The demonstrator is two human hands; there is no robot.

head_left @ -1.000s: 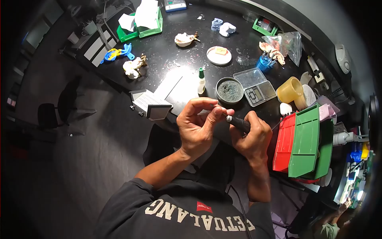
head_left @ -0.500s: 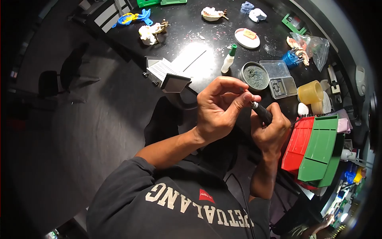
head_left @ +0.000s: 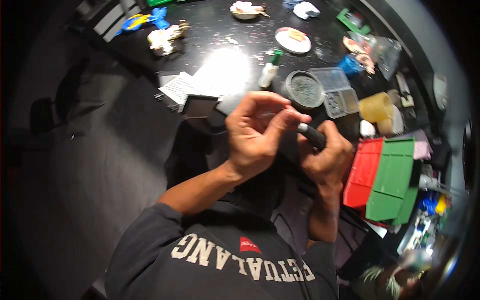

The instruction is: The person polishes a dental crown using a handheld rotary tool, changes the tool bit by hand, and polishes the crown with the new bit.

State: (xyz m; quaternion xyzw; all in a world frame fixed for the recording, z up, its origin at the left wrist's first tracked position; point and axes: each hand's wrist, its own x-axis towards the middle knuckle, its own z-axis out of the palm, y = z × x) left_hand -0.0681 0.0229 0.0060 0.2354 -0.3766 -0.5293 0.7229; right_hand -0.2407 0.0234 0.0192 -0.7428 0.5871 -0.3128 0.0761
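My right hand [head_left: 327, 156] is wrapped round a black rotary handpiece [head_left: 314, 137] with a silver collar, its front end pointing up and left toward my other fingers. My left hand [head_left: 254, 140] is closed in a pinch, thumb against fingertips, just in front of that end. Whatever lies between those fingertips is too small and blurred to name. Just beyond the hands stands a round tin [head_left: 287, 92] of grey granular material. A small digital scale [head_left: 342, 103] with its clear lid raised lies beside it, and a white bottle [head_left: 269, 75] with a green cap stands to its left.
Red bin [head_left: 364, 172] and green bin [head_left: 392, 177] stand close to my right forearm. A yellow cup [head_left: 376, 107] is behind them. A lamp-like panel [head_left: 200, 106] is left of my hands. Dental models, a white dish [head_left: 293, 44] and a plastic bag [head_left: 389, 57] lie farther back.
The whole view has shifted, so the bench items and both hands appear farther left and slightly higher, with some blur. The pinch and the grip on the handpiece look the same.
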